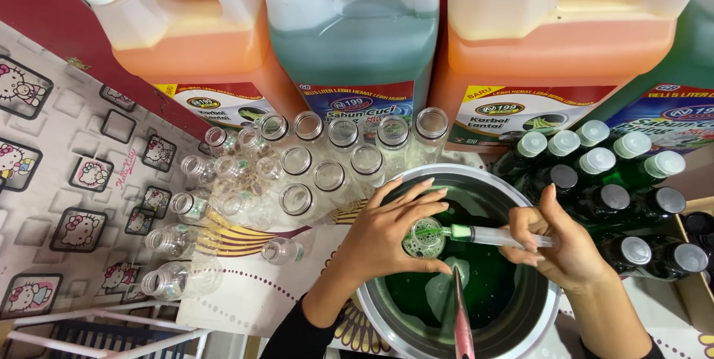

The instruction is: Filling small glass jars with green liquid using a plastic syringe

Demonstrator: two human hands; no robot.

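Head view: your left hand (387, 233) grips a small clear bottle (425, 238) while your right hand (554, 244) clasps a syringe (491, 235) over the basin (476, 175) of green liquid.

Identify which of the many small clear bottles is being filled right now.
The small bottle gripped in the left hand over the basin, with the syringe tip in its mouth; others stand untouched.

Clear glossy plastic bottle (425, 238), clear plastic syringe (494, 235), shiny metal basin (520, 195).

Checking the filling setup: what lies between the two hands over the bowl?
In the head view, a syringe spans the gap from the right hand to the small bottle held by the left hand, above green liquid.
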